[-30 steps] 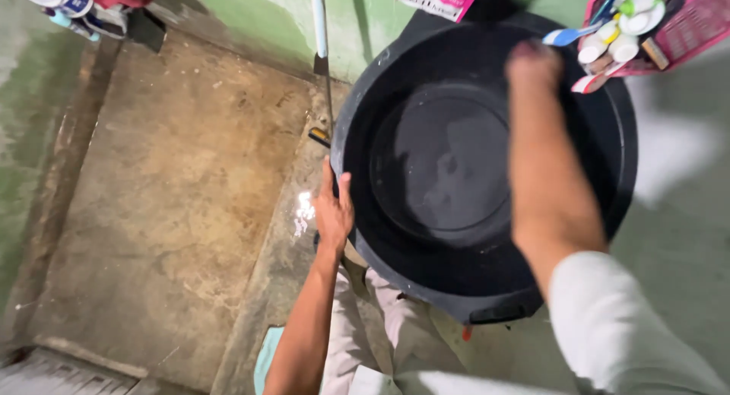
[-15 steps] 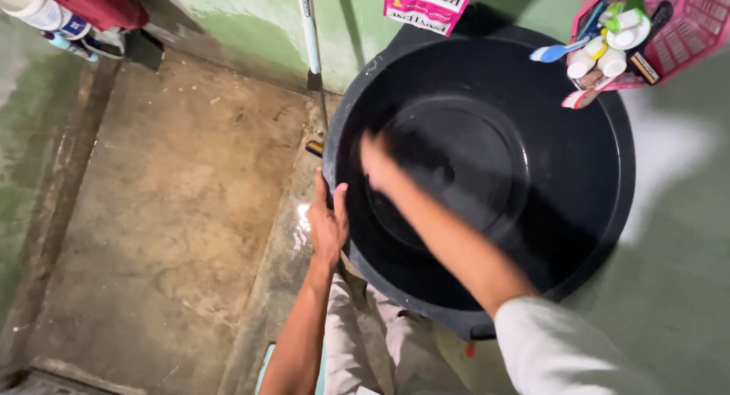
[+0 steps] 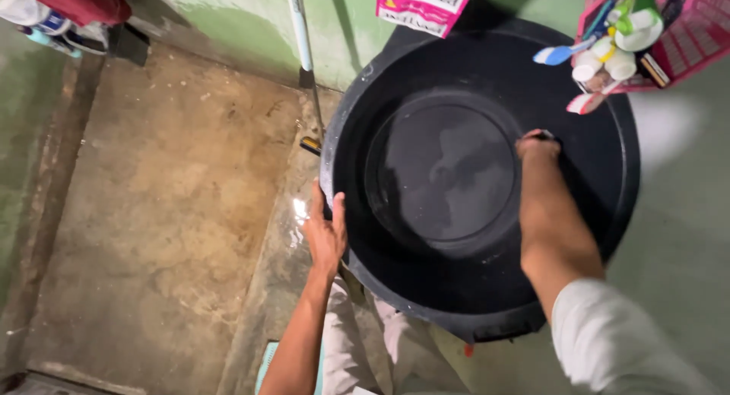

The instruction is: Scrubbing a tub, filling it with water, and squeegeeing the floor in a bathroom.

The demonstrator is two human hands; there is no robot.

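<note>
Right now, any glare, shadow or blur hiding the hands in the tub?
Head view: tub interior dark, a faint sheen on its bottom; right hand slightly blurred, what it grips unclear; left hand sharp on the rim, glare on the wet floor beside it.

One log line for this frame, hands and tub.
left hand: grips tub rim | right hand: inside tub, at its wall | tub: on the floor

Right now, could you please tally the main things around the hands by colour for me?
Black: 1, the large round black plastic tub.
Pink: 2, the pink plastic mesh basket and the pink printed packet.
Red: 1, the red cloth.
Total: 4.
</note>
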